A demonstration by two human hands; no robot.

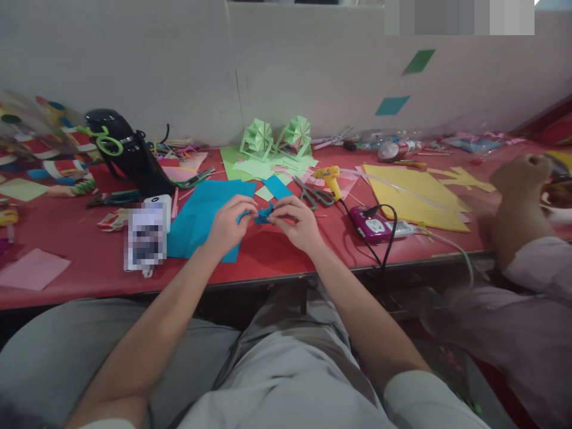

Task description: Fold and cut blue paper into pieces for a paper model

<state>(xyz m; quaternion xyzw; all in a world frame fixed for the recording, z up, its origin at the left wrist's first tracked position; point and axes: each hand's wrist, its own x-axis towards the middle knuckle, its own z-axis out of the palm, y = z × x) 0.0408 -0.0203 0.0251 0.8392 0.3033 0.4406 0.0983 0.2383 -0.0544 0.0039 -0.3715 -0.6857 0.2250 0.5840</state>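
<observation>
Between my two hands is a small folded piece of blue paper (264, 214), held just above the red table. My left hand (233, 223) pinches its left end between thumb and fingers. At the other end, my right hand (297, 223) grips it with the fingertips. Its exact folded shape is partly hidden by my fingers. Large blue sheets (196, 220) lie under and beside my left hand. A small blue paper piece (277, 187) rests just beyond my fingers, close to grey-handled scissors (313, 194).
Two green folded-paper models (295, 140) stand at the back. A yellow glue gun (329, 179), a purple power strip (370, 225) with cords and yellow sheets (415, 193) lie to the right. A phone (147, 235) and black bottle (129, 152) are left. A co-worker's arm (522, 202) is far right.
</observation>
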